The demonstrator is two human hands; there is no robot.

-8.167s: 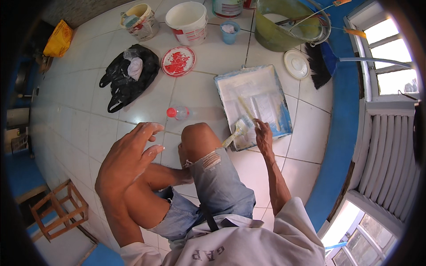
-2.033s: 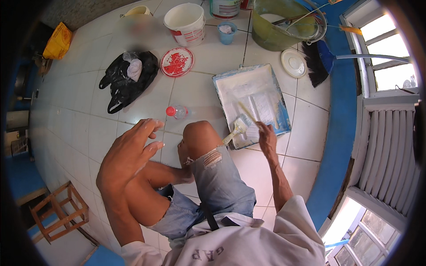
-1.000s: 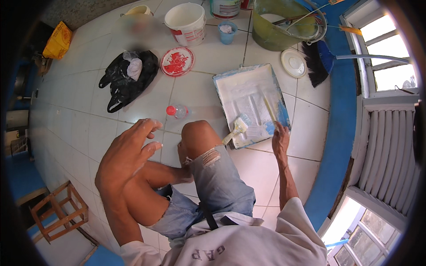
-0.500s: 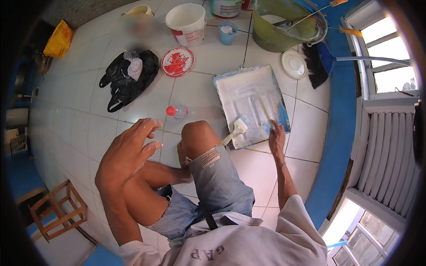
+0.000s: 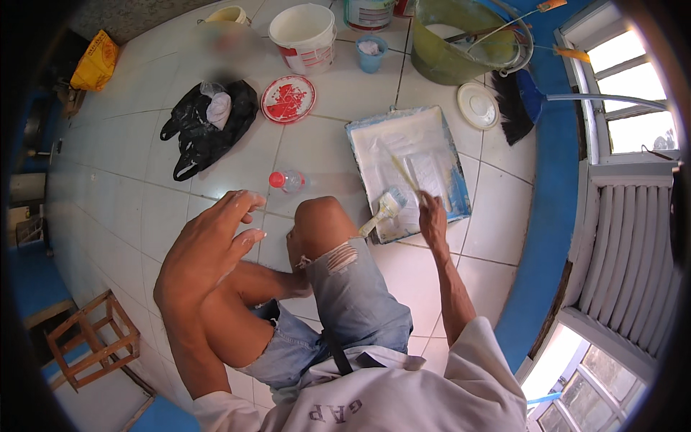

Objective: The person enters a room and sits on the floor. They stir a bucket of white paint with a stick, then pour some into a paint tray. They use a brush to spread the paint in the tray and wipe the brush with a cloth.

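Note:
My right hand point(image 5: 432, 217) is closed around a thin pale-yellow stick point(image 5: 407, 173), whose far end reaches down into the paint tray point(image 5: 455, 153). White paint covers the tray, with blue patches along its right side and rim. A white-smeared paintbrush point(image 5: 389, 207) lies across the tray's near left edge, its handle sticking out toward my knee. Over my bent left leg hangs my left hand point(image 5: 219, 229), fingers curved and apart, empty, with white smears on the fingertips. A small clear bottle with a red cap point(image 5: 288, 181) lies on the floor beyond it.
Beyond the tray stand a green tub point(image 5: 439, 63), a white bucket point(image 5: 302, 43) and a blue cup point(image 5: 371, 56). A red-smeared lid point(image 5: 288, 99), a white lid point(image 5: 477, 106) and a black plastic bag point(image 5: 237, 119) lie on the tiles. A blue broom point(image 5: 529, 97) leans at the right.
My right hand has moved left and slightly nearer the paintbrush, and the stick's far end has swept left across the tray. White paint now lies differently there. My left hand stays put.

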